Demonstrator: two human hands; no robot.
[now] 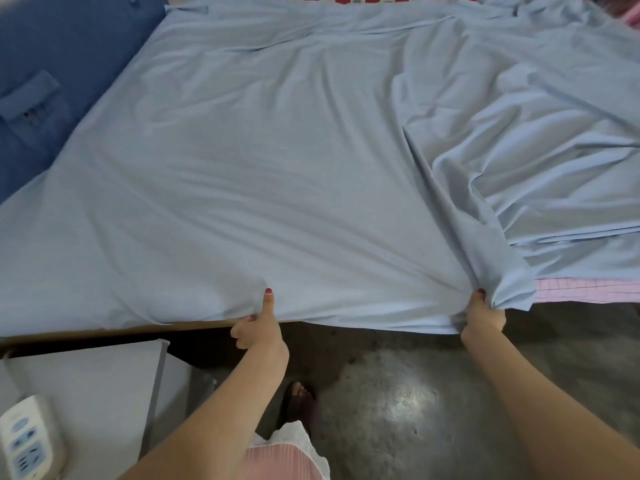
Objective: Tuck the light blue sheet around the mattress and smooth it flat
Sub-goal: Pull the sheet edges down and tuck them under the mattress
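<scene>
While rumpled at right, soft light blue sheet, left hand, right hand pinching its hem.

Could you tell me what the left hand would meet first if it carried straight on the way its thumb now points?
The left hand, gripping the near edge of the light blue sheet, points across the bed. It would probably meet only more sheet, though depth is hard to judge.

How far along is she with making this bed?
Partway. Done: the light blue sheet lies spread and fairly smooth over the left side. In hand: the left hand and right hand grip its near edge. Left: the right side is bunched in folds, pink checked fabric shows uncovered, and the near edge hangs untucked.
</scene>
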